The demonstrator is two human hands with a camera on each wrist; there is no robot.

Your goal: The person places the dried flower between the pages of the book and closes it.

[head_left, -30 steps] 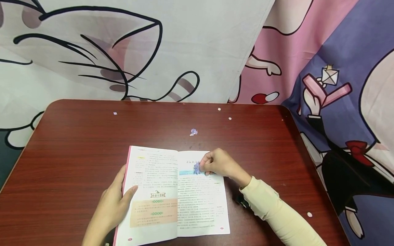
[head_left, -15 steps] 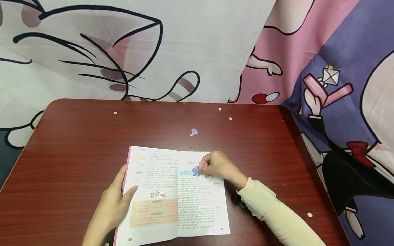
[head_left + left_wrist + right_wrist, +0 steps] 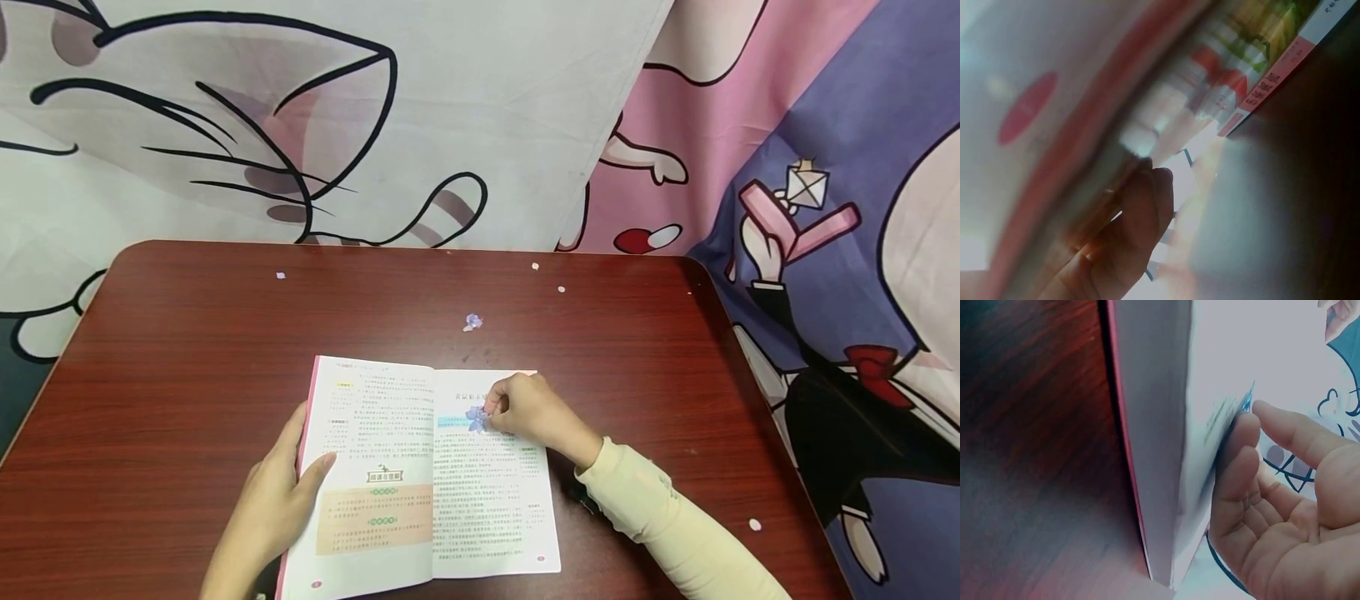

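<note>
An open book with printed pages lies on the table, thick on both sides of its fold. My left hand grips its left edge, thumb on the left page and fingers round the outer side. In the left wrist view the fingers show under the red-edged cover. Over the upper part of the right page, my right hand pinches a small purple flower between thumb and forefinger. The right wrist view shows only a bluish sliver of that flower at the fingertips; the other fingers curl close to the page.
Beyond the book another purple flower lies on the brown table. Small pale petals are scattered towards the back edge, and one white petal sits at the right. A patterned curtain hangs behind.
My right hand, pinching the flower, has shifted slightly down and to the left over the right page, and the flower shows more fully. The left hand and the book have stayed in place.
</note>
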